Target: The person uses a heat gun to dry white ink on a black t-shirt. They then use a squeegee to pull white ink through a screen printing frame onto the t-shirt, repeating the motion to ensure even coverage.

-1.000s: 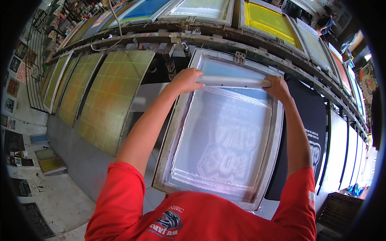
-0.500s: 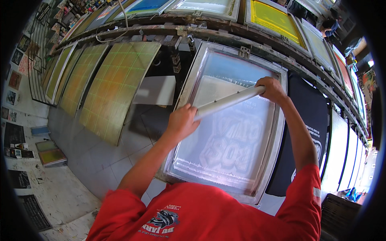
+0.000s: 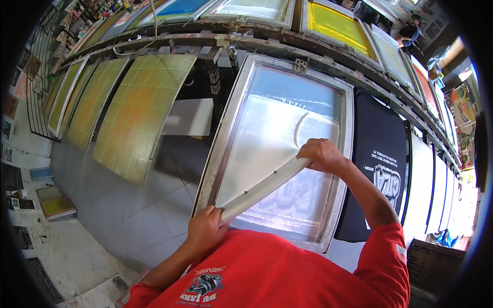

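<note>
A long, pale squeegee [image 3: 263,191] lies slantwise across a silkscreen frame [image 3: 226,134], its left end nearer me. My left hand [image 3: 206,225] is closed round its lower left end, at the frame's near left side. My right hand [image 3: 322,155] grips the upper right end, over the mesh. Whitish ink coats the mesh [image 3: 262,138] beyond the squeegee, with a curved ridge near my right hand. Large pale lettering shows through the mesh on the near side, partly covered by the squeegee. A hinge clamp [image 3: 300,64] sits on the frame's far edge.
A black printed shirt [image 3: 377,128] lies on the board to the right, with white boards [image 3: 425,179] beyond. Tilted yellowish boards [image 3: 138,113] stand to the left. A wooden rail [image 3: 267,42] runs behind, with more screens, including a yellow one [image 3: 339,31]. A person [image 3: 411,32] is far right.
Both hands have brought the squeegee toward me down the mesh, and it slants as before. A whitish ink layer and curved ridge now show behind it. The view has shifted slightly.
</note>
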The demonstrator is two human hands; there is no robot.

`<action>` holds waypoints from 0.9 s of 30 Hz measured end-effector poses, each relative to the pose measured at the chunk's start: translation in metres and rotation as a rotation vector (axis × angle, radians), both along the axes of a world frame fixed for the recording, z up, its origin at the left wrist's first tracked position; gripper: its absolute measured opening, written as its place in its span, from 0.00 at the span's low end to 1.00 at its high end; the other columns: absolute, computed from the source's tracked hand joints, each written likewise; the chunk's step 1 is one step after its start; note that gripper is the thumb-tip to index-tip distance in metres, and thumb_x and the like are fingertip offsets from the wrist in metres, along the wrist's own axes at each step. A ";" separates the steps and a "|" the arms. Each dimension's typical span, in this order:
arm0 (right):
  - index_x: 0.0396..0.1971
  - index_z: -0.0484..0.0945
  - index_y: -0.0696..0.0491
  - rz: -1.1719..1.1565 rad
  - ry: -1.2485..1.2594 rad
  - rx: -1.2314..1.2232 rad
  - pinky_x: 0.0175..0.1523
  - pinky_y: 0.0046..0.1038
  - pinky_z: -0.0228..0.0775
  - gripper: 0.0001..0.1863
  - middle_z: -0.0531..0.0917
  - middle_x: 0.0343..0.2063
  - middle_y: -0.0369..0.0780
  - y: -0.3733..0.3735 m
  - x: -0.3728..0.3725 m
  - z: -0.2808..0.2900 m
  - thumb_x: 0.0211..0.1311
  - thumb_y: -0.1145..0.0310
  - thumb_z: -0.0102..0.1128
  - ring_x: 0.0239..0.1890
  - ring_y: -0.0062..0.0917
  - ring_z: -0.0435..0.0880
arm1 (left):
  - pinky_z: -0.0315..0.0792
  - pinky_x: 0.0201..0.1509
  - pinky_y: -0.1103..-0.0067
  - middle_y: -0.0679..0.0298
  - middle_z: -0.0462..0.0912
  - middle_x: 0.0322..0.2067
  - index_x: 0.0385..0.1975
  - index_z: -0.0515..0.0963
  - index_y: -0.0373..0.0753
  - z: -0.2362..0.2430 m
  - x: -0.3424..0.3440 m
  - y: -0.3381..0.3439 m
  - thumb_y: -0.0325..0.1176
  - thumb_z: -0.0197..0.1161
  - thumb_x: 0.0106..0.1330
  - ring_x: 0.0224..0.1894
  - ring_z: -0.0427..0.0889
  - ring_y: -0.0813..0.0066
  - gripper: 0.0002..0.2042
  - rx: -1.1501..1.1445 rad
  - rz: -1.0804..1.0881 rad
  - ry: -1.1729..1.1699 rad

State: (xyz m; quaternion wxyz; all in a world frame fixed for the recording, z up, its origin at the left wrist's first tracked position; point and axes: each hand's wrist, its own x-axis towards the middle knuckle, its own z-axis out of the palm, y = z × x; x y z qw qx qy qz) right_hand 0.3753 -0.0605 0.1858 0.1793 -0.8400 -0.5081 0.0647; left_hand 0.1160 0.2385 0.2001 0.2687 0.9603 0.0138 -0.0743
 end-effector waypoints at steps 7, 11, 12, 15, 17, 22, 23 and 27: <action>0.32 0.82 0.47 -0.232 -0.163 0.037 0.41 0.36 0.74 0.14 0.83 0.31 0.37 -0.039 0.088 0.022 0.38 0.71 0.67 0.38 0.35 0.81 | 0.74 0.40 0.64 0.54 0.78 0.37 0.37 0.76 0.35 0.009 0.133 -0.008 0.37 0.66 0.54 0.37 0.79 0.52 0.15 0.126 -0.088 -0.164; 0.32 0.83 0.47 -0.513 -0.056 -0.053 0.43 0.35 0.73 0.14 0.83 0.31 0.40 -0.052 0.120 0.027 0.39 0.70 0.67 0.37 0.38 0.81 | 0.73 0.49 0.66 0.50 0.78 0.43 0.43 0.76 0.32 0.009 0.235 -0.001 0.37 0.67 0.54 0.45 0.78 0.50 0.19 0.127 -0.152 -0.192; 0.32 0.83 0.47 -0.555 -0.071 -0.046 0.43 0.35 0.73 0.14 0.83 0.30 0.41 -0.056 0.124 0.022 0.39 0.69 0.67 0.37 0.38 0.81 | 0.72 0.50 0.66 0.49 0.78 0.43 0.42 0.76 0.32 0.008 0.258 0.001 0.36 0.66 0.54 0.45 0.78 0.51 0.18 0.110 -0.186 -0.218; 0.32 0.83 0.48 -0.653 -0.132 -0.032 0.43 0.36 0.74 0.13 0.83 0.29 0.43 -0.069 0.123 0.003 0.41 0.67 0.66 0.35 0.39 0.82 | 0.72 0.50 0.66 0.48 0.79 0.42 0.40 0.77 0.31 -0.009 0.320 0.004 0.34 0.66 0.53 0.45 0.78 0.51 0.17 0.086 -0.304 -0.263; 0.32 0.83 0.49 -0.733 -0.153 -0.035 0.43 0.36 0.74 0.14 0.83 0.28 0.44 -0.077 0.111 -0.004 0.41 0.67 0.66 0.35 0.40 0.82 | 0.72 0.49 0.66 0.49 0.79 0.40 0.39 0.78 0.32 -0.019 0.348 0.000 0.33 0.66 0.51 0.44 0.78 0.51 0.16 0.109 -0.362 -0.287; 0.32 0.83 0.49 -0.845 -0.112 -0.076 0.43 0.36 0.74 0.13 0.83 0.28 0.45 -0.073 0.077 -0.003 0.42 0.67 0.64 0.35 0.40 0.83 | 0.74 0.45 0.66 0.53 0.80 0.39 0.36 0.80 0.39 -0.020 0.374 -0.009 0.29 0.65 0.45 0.41 0.79 0.53 0.15 0.212 -0.420 -0.236; 0.32 0.82 0.49 -0.863 -0.119 -0.070 0.43 0.36 0.74 0.13 0.83 0.28 0.45 -0.071 0.069 -0.004 0.42 0.68 0.64 0.35 0.40 0.83 | 0.74 0.44 0.66 0.54 0.80 0.37 0.35 0.80 0.40 -0.022 0.373 -0.008 0.30 0.66 0.45 0.40 0.79 0.53 0.14 0.222 -0.437 -0.253; 0.32 0.82 0.49 -0.875 -0.129 -0.072 0.45 0.34 0.74 0.12 0.84 0.31 0.43 -0.062 0.037 -0.009 0.43 0.69 0.63 0.37 0.37 0.83 | 0.74 0.42 0.66 0.57 0.79 0.34 0.33 0.80 0.41 -0.028 0.355 0.001 0.30 0.68 0.44 0.38 0.80 0.55 0.13 0.237 -0.447 -0.300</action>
